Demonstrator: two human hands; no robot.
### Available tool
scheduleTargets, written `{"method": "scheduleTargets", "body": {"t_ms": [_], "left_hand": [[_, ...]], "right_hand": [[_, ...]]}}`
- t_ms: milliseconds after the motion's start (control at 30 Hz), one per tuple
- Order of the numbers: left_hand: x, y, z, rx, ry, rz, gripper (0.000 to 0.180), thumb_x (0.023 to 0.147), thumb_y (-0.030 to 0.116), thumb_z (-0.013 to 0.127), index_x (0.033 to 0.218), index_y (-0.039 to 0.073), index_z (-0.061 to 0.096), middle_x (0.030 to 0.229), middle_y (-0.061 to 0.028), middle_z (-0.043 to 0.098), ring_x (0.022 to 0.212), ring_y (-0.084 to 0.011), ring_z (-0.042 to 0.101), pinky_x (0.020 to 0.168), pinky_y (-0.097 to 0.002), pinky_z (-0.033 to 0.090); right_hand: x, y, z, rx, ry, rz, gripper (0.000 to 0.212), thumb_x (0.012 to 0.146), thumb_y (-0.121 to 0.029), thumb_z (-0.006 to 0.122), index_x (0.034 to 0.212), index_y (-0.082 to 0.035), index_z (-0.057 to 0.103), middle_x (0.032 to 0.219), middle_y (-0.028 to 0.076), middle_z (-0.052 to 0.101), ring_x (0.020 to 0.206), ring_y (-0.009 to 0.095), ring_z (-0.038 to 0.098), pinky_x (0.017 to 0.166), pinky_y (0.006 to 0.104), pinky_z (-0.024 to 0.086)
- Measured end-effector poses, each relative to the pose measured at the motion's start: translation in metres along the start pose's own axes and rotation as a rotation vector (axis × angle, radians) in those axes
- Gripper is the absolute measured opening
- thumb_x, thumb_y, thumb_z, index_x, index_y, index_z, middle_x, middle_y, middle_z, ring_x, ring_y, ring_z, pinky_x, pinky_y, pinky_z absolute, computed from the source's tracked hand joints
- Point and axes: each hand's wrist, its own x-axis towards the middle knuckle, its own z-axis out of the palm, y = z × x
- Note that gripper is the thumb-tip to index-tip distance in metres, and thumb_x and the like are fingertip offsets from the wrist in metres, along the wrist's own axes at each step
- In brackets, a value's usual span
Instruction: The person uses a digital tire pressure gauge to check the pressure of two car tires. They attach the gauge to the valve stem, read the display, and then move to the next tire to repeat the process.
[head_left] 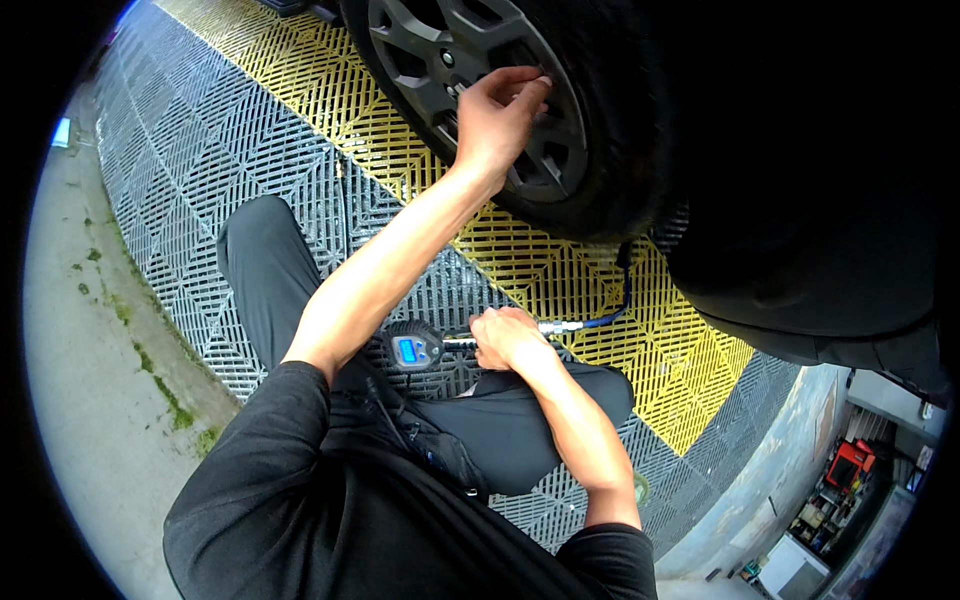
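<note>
A car wheel with a dark grey spoked rim point(425, 78) and black tire point(625, 120) stands ahead of me. My left hand point(498, 112) reaches to the rim's spokes, thumb and fingertips pinched together near its outer edge; whatever they hold, if anything, is too small to make out. Low over my lap, my right hand point(508, 338) is wrapped around the handle of a tire inflator. Left of that hand sits the inflator's digital gauge point(411, 350) with a lit blue display. From its other side, a silver coupling point(560, 327) joins a blue air hose point(612, 316) running toward the tire.
Grey grid floor tiles point(215, 140) and a yellow tile band point(690, 390) lie under me and the wheel. Dark car bodywork point(800, 290) fills the right side. Concrete point(100, 330) with moss borders the tiles at left. Shelves with a red item point(850, 463) stand far right.
</note>
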Motion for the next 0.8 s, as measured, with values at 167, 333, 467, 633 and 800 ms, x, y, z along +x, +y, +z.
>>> {"method": "scheduleTargets", "body": {"t_ms": [167,333,467,633,800], "left_hand": [[0.004,-0.009,0.000,0.143,-0.060,0.081,0.020,0.094,0.015,0.064,0.100,-0.003,0.070,0.084,-0.0045,0.071,0.076,-0.0078,0.061,0.070,-0.0229,0.047],[0.010,-0.027,-0.005,0.262,0.067,0.337,0.020,0.090,0.014,0.067,0.096,-0.004,0.071,0.078,-0.0079,0.070,0.067,-0.0103,0.061,0.061,-0.0247,0.047],[-0.002,0.005,-0.009,0.421,0.034,0.281,0.022,0.090,0.016,0.068,0.099,-0.003,0.071,0.085,-0.0103,0.071,0.077,-0.0099,0.063,0.064,-0.0253,0.048],[-0.036,0.064,-0.037,0.671,-0.017,-0.032,0.044,0.091,0.028,0.063,0.124,-0.001,0.059,0.103,-0.0167,0.068,0.085,-0.0233,0.068,0.075,-0.0338,0.052],[-0.118,0.159,-0.133,0.914,-0.049,-0.119,0.054,0.088,0.028,0.068,0.131,0.001,0.051,0.113,-0.0173,0.062,0.101,-0.0271,0.062,0.091,-0.0397,0.049]], "right_hand": [[0.002,-0.011,-0.022,-0.035,-0.125,0.060,0.015,0.074,-0.012,0.062,0.082,-0.003,0.071,0.078,0.018,0.071,0.076,0.032,0.072,0.069,0.0401,0.058],[0.005,-0.015,-0.025,-0.022,-0.147,0.068,0.017,0.075,-0.013,0.062,0.087,-0.003,0.070,0.084,0.019,0.072,0.079,0.033,0.072,0.072,0.0404,0.058],[0.003,0.007,-0.001,0.161,-0.290,0.148,0.027,0.075,-0.017,0.063,0.094,0.001,0.067,0.094,0.023,0.070,0.091,0.037,0.069,0.081,0.0482,0.055],[-0.035,-0.004,-0.017,0.174,-0.281,0.270,0.040,0.076,-0.021,0.065,0.111,-0.003,0.061,0.103,0.021,0.069,0.096,0.039,0.067,0.089,0.0497,0.051],[-0.095,-0.035,-0.058,0.124,-0.283,0.465,0.042,0.079,-0.023,0.062,0.120,-0.014,0.060,0.120,0.009,0.064,0.116,0.031,0.059,0.098,0.0535,0.038]]}}
